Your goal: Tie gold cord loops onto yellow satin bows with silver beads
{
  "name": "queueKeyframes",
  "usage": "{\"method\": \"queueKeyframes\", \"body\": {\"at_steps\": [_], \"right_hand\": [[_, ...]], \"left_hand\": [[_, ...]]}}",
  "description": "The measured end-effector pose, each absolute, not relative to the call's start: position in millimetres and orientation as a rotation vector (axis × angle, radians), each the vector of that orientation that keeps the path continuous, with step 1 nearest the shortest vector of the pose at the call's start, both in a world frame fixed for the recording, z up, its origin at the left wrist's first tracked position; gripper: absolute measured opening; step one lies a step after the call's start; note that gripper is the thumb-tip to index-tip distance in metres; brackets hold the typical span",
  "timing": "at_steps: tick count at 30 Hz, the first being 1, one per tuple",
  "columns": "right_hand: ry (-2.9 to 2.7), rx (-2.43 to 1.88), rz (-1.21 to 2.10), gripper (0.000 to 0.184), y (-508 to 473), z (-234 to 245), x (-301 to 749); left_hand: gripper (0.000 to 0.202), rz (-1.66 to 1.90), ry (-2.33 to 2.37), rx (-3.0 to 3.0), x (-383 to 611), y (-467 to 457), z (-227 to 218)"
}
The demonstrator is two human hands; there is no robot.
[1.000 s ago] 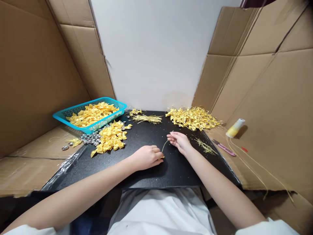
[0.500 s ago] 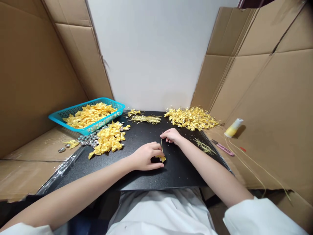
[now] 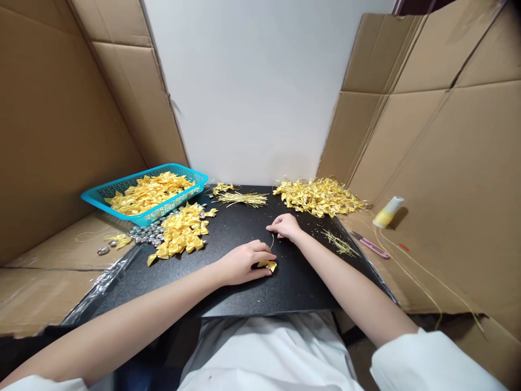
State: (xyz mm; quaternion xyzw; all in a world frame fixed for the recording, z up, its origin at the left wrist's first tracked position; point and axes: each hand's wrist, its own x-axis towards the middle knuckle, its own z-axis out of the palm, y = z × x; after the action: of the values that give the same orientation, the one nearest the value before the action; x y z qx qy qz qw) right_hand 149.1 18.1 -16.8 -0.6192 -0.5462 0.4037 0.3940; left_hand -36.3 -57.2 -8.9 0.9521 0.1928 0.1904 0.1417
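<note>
Yellow bow [image 3: 268,265] is held on blk board [image 3: 236,225] by closed L hand [image 3: 244,263]. Gold thread [image 3: 272,240] is pinched by R hand [image 3: 286,225].

Small yellow ribbon bow [image 3: 267,265], flat on black board, thin gold thread [image 3: 272,241] rising from it

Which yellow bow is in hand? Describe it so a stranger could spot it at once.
Start at the black mat, then the left hand near its front. The bow is held at that hand's fingertips, alone on bare mat. Unlike the heap by the basket and the far-right heap, it is single, with a thin cord running to the right hand.
</note>
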Motion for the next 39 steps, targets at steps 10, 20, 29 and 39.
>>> {"method": "queueKeyframes", "body": {"at_steps": [10, 20, 29, 39], "right_hand": [[-2.32, -1.077, 0.378, 0.031, -40.5, -9.1, 189.1], [-2.469, -1.273, 0.104, 0.034, -47.1, -13.5, 193.3], [-2.468, -1.321, 0.106, 0.035, -32.8, -14.5, 190.2], [-2.444, -1.295, 0.159, 0.038, -39.7, -17.4, 191.5]], "left_hand": [[0.039, 0.461, 0.55, 2.774, -43.7, -71.1, 3.9], [0.057, 0.426, 0.766, 2.808, -36.1, -111.7, -5.2], [0.059, 0.402, 0.813, 2.794, -30.1, -114.8, -5.5], [0.05, 0.427, 0.899, 2.92, -29.0, -98.7, 10.9]]}}
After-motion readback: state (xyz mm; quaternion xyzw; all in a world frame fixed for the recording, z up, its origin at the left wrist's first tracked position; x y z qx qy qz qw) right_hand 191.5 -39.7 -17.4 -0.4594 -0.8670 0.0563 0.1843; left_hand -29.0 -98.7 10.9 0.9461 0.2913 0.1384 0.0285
